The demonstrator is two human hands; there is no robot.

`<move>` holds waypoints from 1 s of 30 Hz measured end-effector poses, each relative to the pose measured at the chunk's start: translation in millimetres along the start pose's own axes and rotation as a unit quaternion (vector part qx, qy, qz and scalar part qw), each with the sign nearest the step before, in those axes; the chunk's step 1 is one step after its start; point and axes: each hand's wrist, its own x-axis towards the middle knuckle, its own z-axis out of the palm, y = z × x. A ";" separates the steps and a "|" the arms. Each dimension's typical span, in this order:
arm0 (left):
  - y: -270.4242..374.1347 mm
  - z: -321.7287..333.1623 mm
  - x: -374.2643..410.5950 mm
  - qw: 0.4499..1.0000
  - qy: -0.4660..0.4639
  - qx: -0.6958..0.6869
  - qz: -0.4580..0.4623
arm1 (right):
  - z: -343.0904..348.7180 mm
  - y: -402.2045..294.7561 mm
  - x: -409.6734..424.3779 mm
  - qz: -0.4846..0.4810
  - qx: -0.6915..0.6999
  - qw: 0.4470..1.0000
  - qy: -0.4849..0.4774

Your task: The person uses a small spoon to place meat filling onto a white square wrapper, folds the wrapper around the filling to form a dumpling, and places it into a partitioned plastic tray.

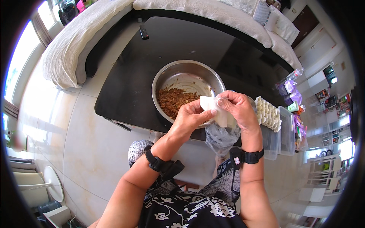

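Between both hands, above the near right rim of a large metal bowl, is a thin white dough wrapper [209,103]. My left hand [191,114] pinches its left side with thumb and fingers. Its right side is in the grip of my right hand [238,108]. Whether filling lies inside the wrapper is hidden. The steel bowl [186,63] stands on the black table and holds a brown minced filling [178,101], heaped toward its near left. Below my hands, a clear plastic bag [221,136] hangs at the table edge. Rows of folded dumplings [268,114] lie right of my right hand.
Clear plastic containers [286,134] stand at the table's right end, near purple packages [291,91], a paper cup [293,107] and a plastic bottle [295,74]. A remote control [144,32] lies on the black table [125,85]. A covered sofa [199,14] borders its far side.
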 end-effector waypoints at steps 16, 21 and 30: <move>-8.7 -32.7 1.0 0.981 0.131 -0.118 0.079 | 6.7 24.0 4.0 -0.085 -0.540 0.837 0.026; -10.7 -43.0 1.4 0.966 0.160 -0.182 0.090 | 2.6 30.5 2.1 -0.146 -0.582 0.798 0.052; -8.3 -49.7 -4.4 0.951 0.185 -0.237 0.078 | 28.9 31.1 0.2 -0.162 -0.518 0.839 0.029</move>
